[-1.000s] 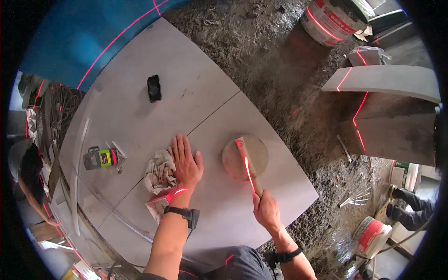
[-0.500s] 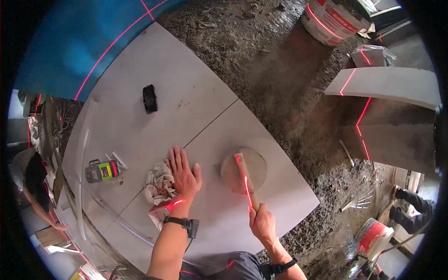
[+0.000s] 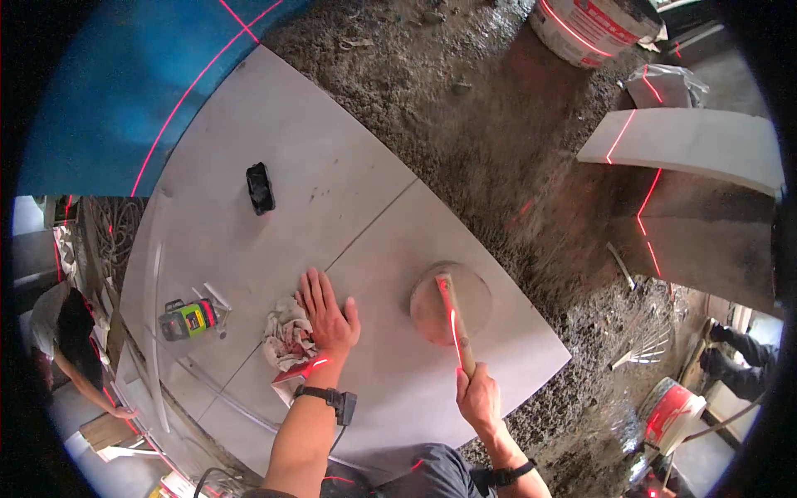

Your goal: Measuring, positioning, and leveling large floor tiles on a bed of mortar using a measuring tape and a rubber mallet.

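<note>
Right hand (image 3: 479, 400) closed on the mallet (image 3: 452, 309) by its stiff wooden handle, head-heavy; left hand (image 3: 328, 313) flat, open on the rigid, likely brittle tile (image 3: 398, 249).

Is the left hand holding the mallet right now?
No: the left hand lies flat on the grey tile beside a rag, while the right hand grips the mallet handle.

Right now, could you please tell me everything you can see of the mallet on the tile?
The mallet has a broad, round, dusty grey-brown head, rubber by the look of it, and a straight wooden handle. Its head rests flat on the large pale grey tile, near the tile's right edge. The right hand grips the handle's lower end. A red laser line runs along the handle.
</note>
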A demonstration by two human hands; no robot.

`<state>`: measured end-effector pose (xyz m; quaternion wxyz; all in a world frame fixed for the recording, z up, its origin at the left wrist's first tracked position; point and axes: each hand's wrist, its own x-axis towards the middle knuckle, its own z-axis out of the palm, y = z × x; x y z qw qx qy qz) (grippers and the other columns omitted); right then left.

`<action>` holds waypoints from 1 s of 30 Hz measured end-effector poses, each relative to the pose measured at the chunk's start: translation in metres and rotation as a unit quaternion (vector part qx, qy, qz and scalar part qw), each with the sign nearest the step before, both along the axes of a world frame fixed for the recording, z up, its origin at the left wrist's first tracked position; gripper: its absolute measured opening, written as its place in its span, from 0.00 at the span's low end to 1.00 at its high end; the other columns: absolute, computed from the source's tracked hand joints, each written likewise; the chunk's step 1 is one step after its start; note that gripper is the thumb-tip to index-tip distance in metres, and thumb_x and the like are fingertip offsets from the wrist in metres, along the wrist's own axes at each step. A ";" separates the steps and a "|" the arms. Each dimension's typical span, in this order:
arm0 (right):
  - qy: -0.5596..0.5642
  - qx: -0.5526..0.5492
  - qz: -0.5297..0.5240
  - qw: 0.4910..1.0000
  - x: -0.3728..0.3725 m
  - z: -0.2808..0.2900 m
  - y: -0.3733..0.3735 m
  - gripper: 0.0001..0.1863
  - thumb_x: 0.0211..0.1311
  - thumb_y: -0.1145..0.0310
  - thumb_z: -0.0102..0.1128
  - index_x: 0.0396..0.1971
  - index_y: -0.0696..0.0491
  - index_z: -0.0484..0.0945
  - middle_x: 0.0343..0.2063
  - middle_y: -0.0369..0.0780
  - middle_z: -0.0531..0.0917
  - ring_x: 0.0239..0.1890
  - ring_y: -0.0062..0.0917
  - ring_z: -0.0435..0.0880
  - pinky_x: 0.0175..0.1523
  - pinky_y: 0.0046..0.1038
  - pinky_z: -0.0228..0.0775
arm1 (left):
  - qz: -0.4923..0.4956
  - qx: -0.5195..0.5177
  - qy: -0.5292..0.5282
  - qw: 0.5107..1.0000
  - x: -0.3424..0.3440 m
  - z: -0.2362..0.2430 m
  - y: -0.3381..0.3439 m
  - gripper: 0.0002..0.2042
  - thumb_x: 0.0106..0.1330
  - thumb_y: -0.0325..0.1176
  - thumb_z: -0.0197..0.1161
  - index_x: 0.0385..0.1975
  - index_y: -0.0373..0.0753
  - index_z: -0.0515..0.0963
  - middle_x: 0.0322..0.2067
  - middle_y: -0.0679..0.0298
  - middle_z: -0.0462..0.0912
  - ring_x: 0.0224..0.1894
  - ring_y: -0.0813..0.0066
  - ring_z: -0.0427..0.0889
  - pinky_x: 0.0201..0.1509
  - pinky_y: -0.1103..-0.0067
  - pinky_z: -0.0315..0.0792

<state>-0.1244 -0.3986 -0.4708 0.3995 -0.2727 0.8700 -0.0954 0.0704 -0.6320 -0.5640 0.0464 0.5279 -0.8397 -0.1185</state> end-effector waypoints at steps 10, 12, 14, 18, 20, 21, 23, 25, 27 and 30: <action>0.017 -0.051 -0.015 0.998 -0.005 -0.002 -0.021 0.16 0.69 0.59 0.58 0.39 0.59 0.71 0.23 0.56 0.81 0.28 0.57 0.81 0.32 0.52 0.72 | -0.003 -0.005 -0.010 1.000 0.000 0.000 -0.001 0.38 0.67 0.43 0.55 0.71 0.25 0.54 0.74 0.42 0.49 0.76 0.40 0.44 0.77 0.48 0.39; 0.014 -0.024 0.011 1.000 -0.010 0.000 -0.025 0.16 0.69 0.59 0.58 0.39 0.58 0.71 0.23 0.55 0.81 0.28 0.57 0.81 0.32 0.52 0.72 | -0.001 -0.001 -0.009 1.000 0.001 0.001 -0.002 0.38 0.67 0.43 0.55 0.71 0.25 0.53 0.74 0.42 0.49 0.76 0.40 0.44 0.77 0.48 0.39; 0.004 -0.095 0.014 0.995 -0.012 0.011 -0.031 0.17 0.69 0.57 0.58 0.39 0.58 0.71 0.24 0.55 0.81 0.28 0.56 0.81 0.32 0.52 0.72 | 0.003 0.003 -0.011 1.000 0.004 0.001 -0.002 0.38 0.67 0.43 0.55 0.71 0.25 0.53 0.74 0.42 0.49 0.76 0.40 0.45 0.77 0.48 0.38; 0.025 -0.108 0.011 0.994 -0.003 0.006 -0.026 0.18 0.70 0.55 0.56 0.39 0.58 0.71 0.23 0.55 0.81 0.27 0.56 0.81 0.31 0.52 0.71 | -0.002 -0.003 -0.009 1.000 0.002 0.003 -0.003 0.38 0.67 0.43 0.55 0.71 0.25 0.53 0.74 0.42 0.49 0.76 0.40 0.45 0.77 0.48 0.38; 0.034 -0.056 0.027 0.997 -0.004 -0.019 -0.024 0.19 0.71 0.54 0.55 0.39 0.58 0.71 0.23 0.55 0.81 0.25 0.56 0.80 0.30 0.52 0.71 | -0.006 -0.006 -0.006 1.000 -0.002 0.002 -0.003 0.38 0.67 0.42 0.55 0.72 0.26 0.52 0.74 0.43 0.49 0.76 0.40 0.45 0.77 0.48 0.38; 0.033 -0.059 0.026 0.997 -0.005 -0.023 -0.025 0.19 0.71 0.54 0.55 0.39 0.58 0.71 0.23 0.55 0.81 0.25 0.56 0.80 0.30 0.52 0.71 | -0.009 -0.006 -0.007 1.000 0.001 0.000 -0.004 0.38 0.67 0.43 0.55 0.71 0.26 0.53 0.74 0.43 0.49 0.76 0.40 0.45 0.77 0.48 0.39; 0.032 -0.057 0.048 0.997 -0.008 -0.020 -0.025 0.19 0.70 0.54 0.56 0.39 0.58 0.70 0.22 0.54 0.81 0.25 0.56 0.80 0.30 0.52 0.71 | -0.007 0.001 -0.002 1.000 0.005 0.000 0.000 0.38 0.67 0.43 0.55 0.71 0.26 0.53 0.74 0.43 0.49 0.76 0.40 0.45 0.77 0.48 0.39; 0.018 -0.023 0.059 0.998 -0.013 -0.012 -0.026 0.19 0.70 0.54 0.57 0.40 0.58 0.71 0.24 0.54 0.81 0.27 0.55 0.81 0.33 0.52 0.72 | 0.006 0.006 -0.005 1.000 0.005 0.001 0.001 0.38 0.67 0.43 0.56 0.71 0.26 0.53 0.74 0.43 0.49 0.76 0.39 0.45 0.77 0.48 0.39; 0.001 0.008 0.070 0.997 -0.025 0.001 -0.032 0.19 0.69 0.54 0.57 0.40 0.58 0.73 0.27 0.54 0.82 0.30 0.54 0.82 0.35 0.51 0.73 | 0.004 -0.001 0.001 1.000 0.005 0.000 -0.001 0.38 0.67 0.43 0.56 0.71 0.26 0.53 0.74 0.43 0.49 0.76 0.39 0.45 0.77 0.48 0.39; 0.052 -0.106 0.122 0.986 -0.064 0.014 -0.073 0.14 0.67 0.59 0.60 0.40 0.56 0.79 0.35 0.51 0.81 0.38 0.50 0.81 0.42 0.46 0.74 | 0.004 -0.005 0.016 1.000 0.005 -0.001 -0.004 0.38 0.67 0.41 0.56 0.71 0.25 0.53 0.74 0.42 0.49 0.76 0.39 0.45 0.77 0.48 0.38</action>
